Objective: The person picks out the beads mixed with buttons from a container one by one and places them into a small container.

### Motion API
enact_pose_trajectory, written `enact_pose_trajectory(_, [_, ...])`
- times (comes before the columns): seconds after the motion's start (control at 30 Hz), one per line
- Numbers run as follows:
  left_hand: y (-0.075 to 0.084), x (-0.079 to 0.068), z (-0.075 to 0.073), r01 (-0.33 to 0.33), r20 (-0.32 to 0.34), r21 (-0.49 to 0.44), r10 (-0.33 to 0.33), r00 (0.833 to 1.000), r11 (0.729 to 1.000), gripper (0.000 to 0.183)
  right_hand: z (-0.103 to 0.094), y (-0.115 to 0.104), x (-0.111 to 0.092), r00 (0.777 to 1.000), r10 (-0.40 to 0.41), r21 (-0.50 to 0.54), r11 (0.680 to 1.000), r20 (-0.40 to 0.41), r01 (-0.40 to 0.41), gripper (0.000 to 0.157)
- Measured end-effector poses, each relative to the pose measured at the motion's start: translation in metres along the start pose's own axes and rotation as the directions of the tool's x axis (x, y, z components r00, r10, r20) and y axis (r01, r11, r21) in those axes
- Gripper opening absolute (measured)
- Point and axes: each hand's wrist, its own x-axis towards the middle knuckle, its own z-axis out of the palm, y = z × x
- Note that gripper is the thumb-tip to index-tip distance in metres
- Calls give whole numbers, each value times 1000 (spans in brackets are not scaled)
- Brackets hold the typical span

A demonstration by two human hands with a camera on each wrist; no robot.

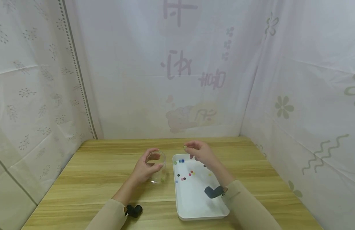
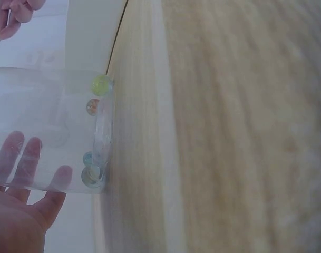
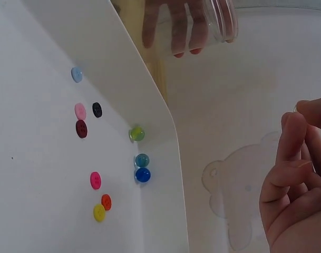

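One marble (image 1: pixel 185 147) pinched in right hand (image 1: pixel 201 153); left hand (image 1: pixel 144 168) grips clear jar (image 1: pixel 158 175). Apparently mid-transfer; next calls for aligning above jar.

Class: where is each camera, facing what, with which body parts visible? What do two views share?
Head: worn there, facing forward and down at clear cup, tray, left hand, right hand and sleeves.
Left wrist: worn there, facing the cup and marbles inside; part of each hand shows.
Right wrist: worn there, facing the tray's buttons; part of each hand shows.
Both wrist views share the cup and hands.
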Motion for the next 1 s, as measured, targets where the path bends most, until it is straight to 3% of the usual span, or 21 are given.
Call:
enact_pose_trajectory(0.77, [-1, 1, 1, 11, -9, -11, -11, 1000, 1000, 69, 10, -40, 1, 997, -62, 28, 998, 55, 61, 38])
enact_pose_trajectory(1.0, [1, 0, 1, 15, -12, -16, -15, 1000, 1000, 70, 15, -49, 0, 994, -82, 50, 996, 77, 78, 31])
